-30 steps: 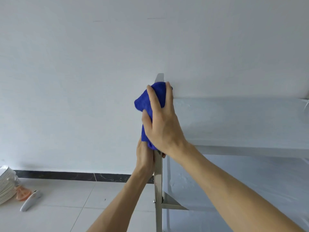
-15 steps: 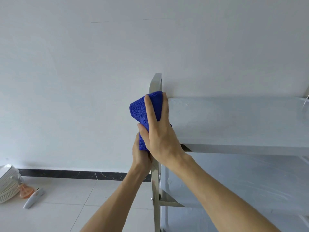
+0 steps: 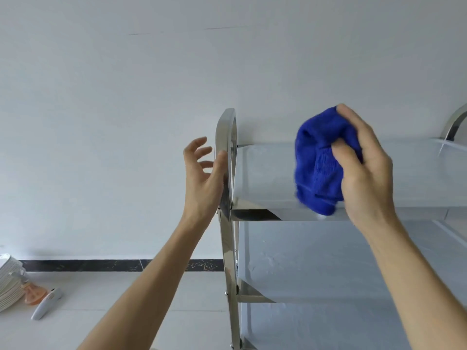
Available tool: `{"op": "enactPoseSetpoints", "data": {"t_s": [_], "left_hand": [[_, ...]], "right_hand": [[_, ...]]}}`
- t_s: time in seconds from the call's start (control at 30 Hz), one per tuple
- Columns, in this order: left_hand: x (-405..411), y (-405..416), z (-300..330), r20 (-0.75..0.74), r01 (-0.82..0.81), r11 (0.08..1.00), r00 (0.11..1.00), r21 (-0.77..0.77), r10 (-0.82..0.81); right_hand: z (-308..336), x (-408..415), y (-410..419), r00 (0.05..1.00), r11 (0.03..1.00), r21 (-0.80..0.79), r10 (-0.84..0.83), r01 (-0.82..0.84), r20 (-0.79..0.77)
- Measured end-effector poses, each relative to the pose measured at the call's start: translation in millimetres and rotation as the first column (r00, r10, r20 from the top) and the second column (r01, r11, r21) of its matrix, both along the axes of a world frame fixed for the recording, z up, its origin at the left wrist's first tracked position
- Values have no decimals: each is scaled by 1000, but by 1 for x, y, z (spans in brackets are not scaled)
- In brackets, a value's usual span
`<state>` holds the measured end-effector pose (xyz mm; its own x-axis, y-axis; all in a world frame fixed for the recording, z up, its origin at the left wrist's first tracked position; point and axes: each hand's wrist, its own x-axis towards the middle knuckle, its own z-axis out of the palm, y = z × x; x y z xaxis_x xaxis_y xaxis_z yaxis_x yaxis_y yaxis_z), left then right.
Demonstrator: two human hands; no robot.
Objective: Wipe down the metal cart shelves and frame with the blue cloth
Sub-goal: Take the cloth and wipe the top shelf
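A stainless steel cart stands against the white wall, its curved left frame post [image 3: 225, 137] rising above the top shelf [image 3: 265, 173]. Two lower shelves [image 3: 316, 261] show beneath. My right hand [image 3: 364, 170] grips the bunched blue cloth [image 3: 319, 162] and holds it over the front part of the top shelf. My left hand [image 3: 202, 173] is beside the left frame post with fingers spread and loose; its thumb lies along the post's outer face.
On the tiled floor at the far left are a stack of white plates [image 3: 8, 281], an orange spray bottle [image 3: 31, 293] and a white handheld object [image 3: 46, 304]. A second curved post [image 3: 454, 122] rises at the right edge.
My right hand has carried the cloth off the left post, rightward over the top shelf. My left hand has let go of the post and opened beside it.
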<state>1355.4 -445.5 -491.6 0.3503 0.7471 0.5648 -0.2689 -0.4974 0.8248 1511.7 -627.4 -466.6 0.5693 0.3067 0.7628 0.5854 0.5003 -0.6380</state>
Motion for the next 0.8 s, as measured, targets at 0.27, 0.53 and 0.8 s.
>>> {"op": "enactPoseSetpoints", "data": {"t_s": [0.27,0.53,0.8], "left_hand": [[18,-5,-1,-39,64,997,997,49,-62],[18,-10,-1,-27,29,998,999,49,-27],[21,-10,1,14,54,997,998,49,-54]], "right_hand": [[-78,-40,41,355,682,-144,-180,717,917],[-77,-44,59,243,718,63,-315,693,917],[-82,86,-59,187,694,128,-359,709,914]]}}
